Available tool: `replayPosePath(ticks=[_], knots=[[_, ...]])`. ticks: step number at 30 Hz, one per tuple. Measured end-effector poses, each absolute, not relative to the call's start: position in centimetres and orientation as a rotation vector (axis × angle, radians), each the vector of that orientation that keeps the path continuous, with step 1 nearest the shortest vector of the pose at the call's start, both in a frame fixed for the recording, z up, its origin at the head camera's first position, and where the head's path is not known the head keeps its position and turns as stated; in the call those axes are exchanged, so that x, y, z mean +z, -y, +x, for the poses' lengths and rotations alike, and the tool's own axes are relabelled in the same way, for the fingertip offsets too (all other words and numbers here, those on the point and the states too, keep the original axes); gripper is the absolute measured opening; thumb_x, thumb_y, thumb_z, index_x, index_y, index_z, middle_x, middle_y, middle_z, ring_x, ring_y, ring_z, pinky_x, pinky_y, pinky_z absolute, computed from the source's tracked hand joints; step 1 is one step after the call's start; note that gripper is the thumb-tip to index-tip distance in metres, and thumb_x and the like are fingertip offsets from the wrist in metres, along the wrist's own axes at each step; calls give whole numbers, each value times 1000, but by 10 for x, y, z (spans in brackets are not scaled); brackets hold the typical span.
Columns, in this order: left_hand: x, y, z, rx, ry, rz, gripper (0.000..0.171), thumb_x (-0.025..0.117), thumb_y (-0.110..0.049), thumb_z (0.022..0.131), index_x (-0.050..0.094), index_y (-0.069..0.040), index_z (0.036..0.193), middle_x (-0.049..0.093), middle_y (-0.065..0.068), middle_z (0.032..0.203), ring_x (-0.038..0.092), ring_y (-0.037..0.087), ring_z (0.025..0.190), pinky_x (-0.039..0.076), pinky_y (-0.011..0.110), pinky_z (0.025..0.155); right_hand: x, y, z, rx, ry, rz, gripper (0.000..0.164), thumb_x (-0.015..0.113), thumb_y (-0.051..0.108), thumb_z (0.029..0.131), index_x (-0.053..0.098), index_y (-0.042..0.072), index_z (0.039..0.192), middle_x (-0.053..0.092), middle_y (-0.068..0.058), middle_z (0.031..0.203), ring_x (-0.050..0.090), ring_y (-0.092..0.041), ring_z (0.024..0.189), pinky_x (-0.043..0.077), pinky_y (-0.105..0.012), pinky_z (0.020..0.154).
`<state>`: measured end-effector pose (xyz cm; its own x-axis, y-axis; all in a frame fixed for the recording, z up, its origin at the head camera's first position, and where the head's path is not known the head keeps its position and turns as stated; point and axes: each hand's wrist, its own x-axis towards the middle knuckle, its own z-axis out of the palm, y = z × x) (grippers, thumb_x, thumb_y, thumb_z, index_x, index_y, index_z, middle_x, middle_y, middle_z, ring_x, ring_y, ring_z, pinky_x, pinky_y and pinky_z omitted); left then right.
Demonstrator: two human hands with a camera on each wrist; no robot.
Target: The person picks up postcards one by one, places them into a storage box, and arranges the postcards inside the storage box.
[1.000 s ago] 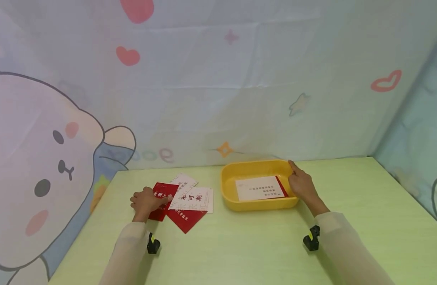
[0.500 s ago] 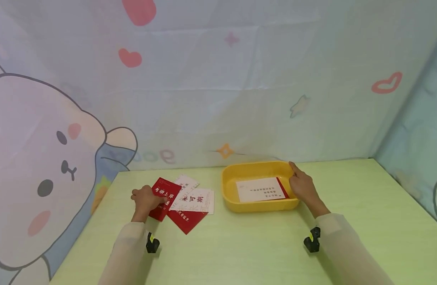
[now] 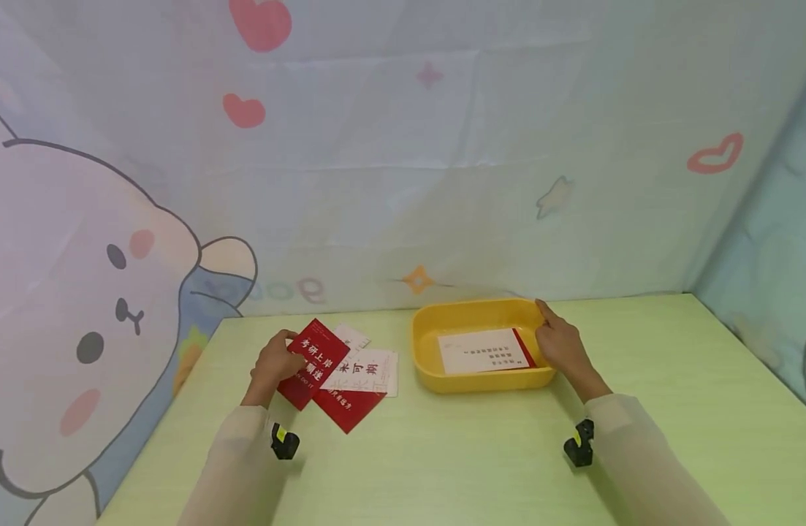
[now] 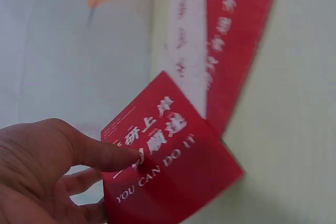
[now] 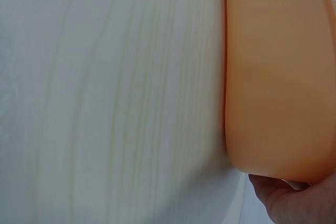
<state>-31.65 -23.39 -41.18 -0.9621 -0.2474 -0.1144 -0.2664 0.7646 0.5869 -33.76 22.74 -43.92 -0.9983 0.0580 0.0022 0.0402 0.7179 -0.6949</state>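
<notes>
Your left hand (image 3: 275,363) pinches a lettered red card (image 3: 318,356) near the worktop's far left corner, thumb across a face that reads "YOU CAN DO IT" in the left wrist view. From overhead, the card overlaps a loose spread of white cards (image 3: 366,371) and a second red card (image 3: 351,408), whose corner points toward the near edge of the worktop (image 3: 442,460). Your right hand (image 3: 563,347) grips the right end of a yellow basin (image 3: 478,383), which stands by the middle of the far edge. In the basin, a white card (image 3: 484,351) overlies a red sheet (image 3: 525,348) showing along its right side. A backdrop (image 3: 455,204) printed with hearts rises behind the far edge.
</notes>
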Motion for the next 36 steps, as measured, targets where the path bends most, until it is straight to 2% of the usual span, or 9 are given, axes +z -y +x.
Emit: replayPosePath(ticks=[3, 6, 10, 16, 24, 28, 31, 36], knots=[[-406, 232, -320, 1059, -2892, -396, 59, 58, -5, 85, 45, -2, 142, 56, 28, 127, 60, 39, 105, 52, 55, 96, -440, -229, -337, 1173, 2885, -73, 61, 19, 14, 98, 15, 3, 158, 24, -28, 160, 28, -48, 146, 24, -58, 119], [-403, 230, -322, 1136, -2855, -350, 56, 54, -3, 87, 45, -2, 142, 55, 29, 126, 62, 35, 99, 59, 47, 85, -440, -230, -337, 1180, 2871, -54, 61, 20, 14, 98, 16, 3, 158, 25, -28, 159, 34, -46, 143, 28, -57, 119], [-403, 227, -323, 1224, -2793, -325, 54, 48, -2, 90, 43, 0, 144, 55, 28, 127, 63, 33, 100, 59, 41, 79, -440, -231, -337, 1180, 2863, -38, 61, 20, 13, 97, 16, 3, 158, 26, -28, 159, 38, -45, 138, 33, -57, 115], [-406, 224, -323, 1390, -2733, -291, 53, 44, -1, 93, 37, 4, 146, 53, 27, 129, 62, 34, 105, 59, 41, 82, -441, -228, -338, 1161, 2876, -43, 61, 20, 14, 98, 16, 4, 158, 26, -27, 159, 28, -47, 146, 26, -58, 119], [-404, 215, -327, 1608, -2731, -270, 57, 47, -4, 96, 29, 2, 150, 48, 25, 129, 62, 37, 110, 59, 43, 85, -440, -227, -337, 1185, 2863, -59, 62, 20, 14, 97, 15, 4, 158, 24, -27, 160, 28, -47, 146, 24, -58, 120], [-401, 208, -326, 1708, -2700, -271, 55, 46, -7, 100, 26, 1, 151, 45, 25, 134, 61, 38, 114, 56, 48, 93, -439, -225, -338, 1193, 2865, -65, 62, 20, 14, 97, 15, 4, 158, 24, -27, 160, 27, -47, 147, 23, -58, 120], [-399, 202, -325, 1755, -2693, -282, 52, 45, -11, 103, 28, -2, 151, 46, 24, 134, 61, 38, 115, 53, 52, 98, -438, -223, -338, 1201, 2873, -75, 62, 20, 15, 97, 15, 5, 158, 23, -26, 161, 26, -46, 147, 23, -57, 120], [-400, 195, -323, 1810, -2666, -302, 48, 46, -14, 105, 32, -7, 150, 49, 22, 135, 62, 38, 115, 52, 53, 99, -438, -223, -337, 1201, 2887, -79, 62, 19, 14, 98, 14, 6, 158, 23, -26, 161, 25, -46, 148, 22, -57, 120]])
